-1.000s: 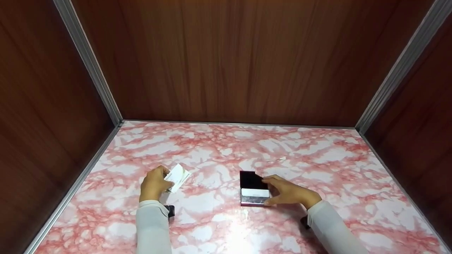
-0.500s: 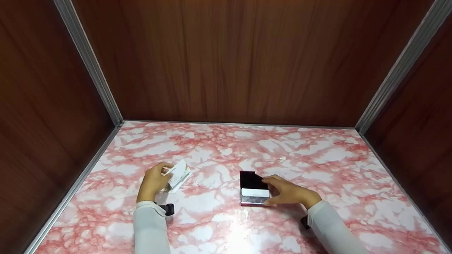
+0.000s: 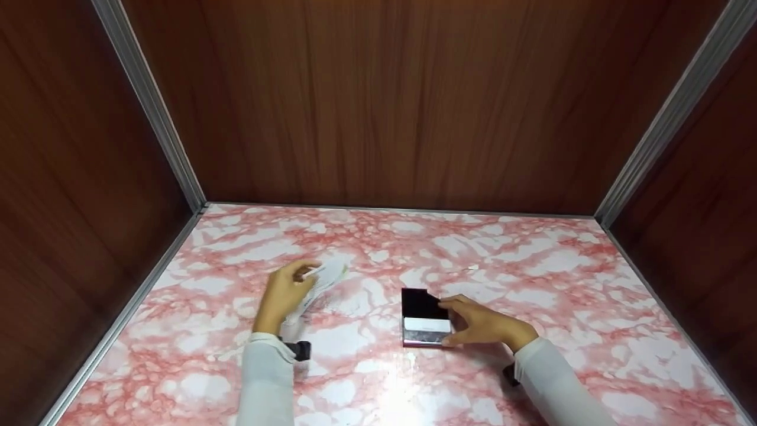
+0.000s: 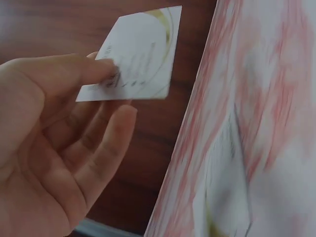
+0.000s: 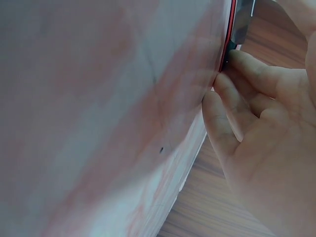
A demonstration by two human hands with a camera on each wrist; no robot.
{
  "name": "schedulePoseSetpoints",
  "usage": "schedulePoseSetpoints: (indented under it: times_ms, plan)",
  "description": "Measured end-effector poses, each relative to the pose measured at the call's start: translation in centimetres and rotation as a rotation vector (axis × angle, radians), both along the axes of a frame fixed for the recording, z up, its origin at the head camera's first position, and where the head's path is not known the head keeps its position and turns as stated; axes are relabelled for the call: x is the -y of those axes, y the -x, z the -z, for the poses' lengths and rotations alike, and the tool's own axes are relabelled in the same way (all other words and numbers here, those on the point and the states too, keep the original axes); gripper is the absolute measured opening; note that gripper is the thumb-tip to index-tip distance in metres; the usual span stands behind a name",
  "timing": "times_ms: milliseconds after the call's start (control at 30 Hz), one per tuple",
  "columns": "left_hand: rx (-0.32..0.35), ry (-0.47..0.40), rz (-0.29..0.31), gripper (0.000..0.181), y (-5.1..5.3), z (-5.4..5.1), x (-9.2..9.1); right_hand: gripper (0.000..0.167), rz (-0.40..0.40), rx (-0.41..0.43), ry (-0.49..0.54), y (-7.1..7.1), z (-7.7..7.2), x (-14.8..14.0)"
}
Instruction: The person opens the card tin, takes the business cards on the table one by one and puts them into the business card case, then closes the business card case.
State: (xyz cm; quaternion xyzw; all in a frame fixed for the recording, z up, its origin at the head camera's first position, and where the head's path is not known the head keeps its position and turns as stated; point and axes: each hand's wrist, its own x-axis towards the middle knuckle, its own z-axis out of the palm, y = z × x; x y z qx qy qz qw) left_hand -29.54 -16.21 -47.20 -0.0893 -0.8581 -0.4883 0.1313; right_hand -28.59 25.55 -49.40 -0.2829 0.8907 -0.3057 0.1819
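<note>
My left hand (image 3: 288,294) pinches a white business card (image 4: 140,54) between thumb and fingers. Gold curves and small print mark its face; in the head view the card is blurred. Below it in the left wrist view, more white card (image 4: 229,182) lies on the table, partly cut off by the frame. To the right, a flat dark card holder (image 3: 426,302) lies on the table with a white strip across its lower part. My right hand (image 3: 482,319) grips its right side, thumb at the near corner and fingers farther up. The right wrist view shows only the holder's edge.
The table (image 3: 366,236) has a red-and-white marbled top. Brown wood-grain panels (image 3: 378,106) with grey metal corner strips enclose it at the back and both sides. A bright glare lies on the near middle of the tabletop.
My left hand has lifted a card from those beside it and moved right and slightly away from me. The right hand and the card holder have stayed in place.
</note>
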Motion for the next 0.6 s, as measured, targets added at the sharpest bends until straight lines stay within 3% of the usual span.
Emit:
schedulePoseSetpoints:
  times_ms: [300,600]
  plan:
    - [-0.081,0.055,0.186,0.029,0.6,0.0,-5.8,0.087,0.001,0.012,0.003,0.0,0.0,0.0]
    - [-0.135,0.120,0.309,0.028,0.4,0.3,-9.5,0.086,-0.018,-0.008,-0.013,0.1,-0.1,-0.1]
